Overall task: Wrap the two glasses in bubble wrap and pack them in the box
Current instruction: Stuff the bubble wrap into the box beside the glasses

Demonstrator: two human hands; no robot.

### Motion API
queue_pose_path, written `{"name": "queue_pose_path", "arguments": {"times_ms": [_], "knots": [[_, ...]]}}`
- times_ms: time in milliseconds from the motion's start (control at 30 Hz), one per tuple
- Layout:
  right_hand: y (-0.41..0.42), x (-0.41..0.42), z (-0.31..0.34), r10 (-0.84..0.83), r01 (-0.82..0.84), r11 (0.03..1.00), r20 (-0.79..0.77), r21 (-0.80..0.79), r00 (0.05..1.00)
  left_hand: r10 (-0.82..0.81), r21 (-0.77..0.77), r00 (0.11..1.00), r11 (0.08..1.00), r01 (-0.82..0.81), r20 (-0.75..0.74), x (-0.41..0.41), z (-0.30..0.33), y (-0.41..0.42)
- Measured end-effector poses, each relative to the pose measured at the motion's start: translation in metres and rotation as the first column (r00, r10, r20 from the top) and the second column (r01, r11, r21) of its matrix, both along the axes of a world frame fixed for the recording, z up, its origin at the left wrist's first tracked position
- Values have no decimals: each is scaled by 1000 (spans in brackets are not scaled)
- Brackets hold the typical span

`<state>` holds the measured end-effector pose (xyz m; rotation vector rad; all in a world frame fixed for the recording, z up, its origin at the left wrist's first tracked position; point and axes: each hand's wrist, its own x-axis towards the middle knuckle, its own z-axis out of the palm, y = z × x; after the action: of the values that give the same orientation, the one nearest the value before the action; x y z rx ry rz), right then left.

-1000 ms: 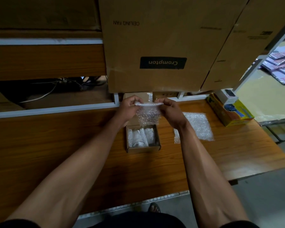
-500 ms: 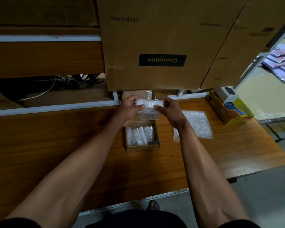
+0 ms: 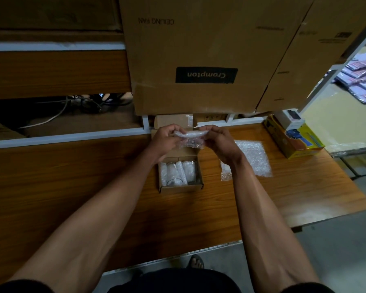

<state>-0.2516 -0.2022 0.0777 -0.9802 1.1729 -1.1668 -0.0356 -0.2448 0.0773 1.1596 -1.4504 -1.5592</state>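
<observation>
A small open cardboard box [image 3: 180, 187] sits on the wooden table, with two glasses [image 3: 179, 173] lying in it amid bubble wrap. Above the box's far end, my left hand [image 3: 165, 140] and my right hand [image 3: 218, 142] each pinch an end of a folded piece of bubble wrap [image 3: 191, 138], held up between them. The wrap hangs partly down below my fingers. A second flat sheet of bubble wrap [image 3: 254, 158] lies on the table to the right of the box, partly behind my right forearm.
Large cardboard cartons [image 3: 199, 56] stand on a shelf right behind the box. A yellow and blue packet [image 3: 298, 140] with a small white box on it sits at the table's right end. Cables [image 3: 80, 102] lie on the shelf at left. The table's front edge [image 3: 220, 246] is near my body.
The bubble wrap between my hands has been folded up shorter, hanging less over the box. Both hands stayed above the box's far end.
</observation>
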Motion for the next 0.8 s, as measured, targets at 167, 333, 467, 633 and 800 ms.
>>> {"name": "queue_pose_path", "arguments": {"times_ms": [167, 333, 467, 633, 800], "knots": [[-1, -1, -4, -32, 31, 999, -31, -24, 999, -26, 98, 991, 994, 39, -130, 1, -4, -4], [-4, 4, -4, -92, 92, 996, -33, 0, 995, 32, 38, 998, 999, -30, -45, -3, -10, -11], [-5, 2, -1, -63, 64, 998, -24, 18, 998, 11, 45, 999, 999, -8, -47, -4, -8, -13], [-9, -3, -5, -29, 30, 999, -56, 24, 998, -7, 30, 999, 1000, 6, 42, -6, -10, -15], [-10, -2, -12, -23, 22, 1000, -63, -20, 998, -16, 127, 996, 991, 28, -89, -8, -14, -17]]}}
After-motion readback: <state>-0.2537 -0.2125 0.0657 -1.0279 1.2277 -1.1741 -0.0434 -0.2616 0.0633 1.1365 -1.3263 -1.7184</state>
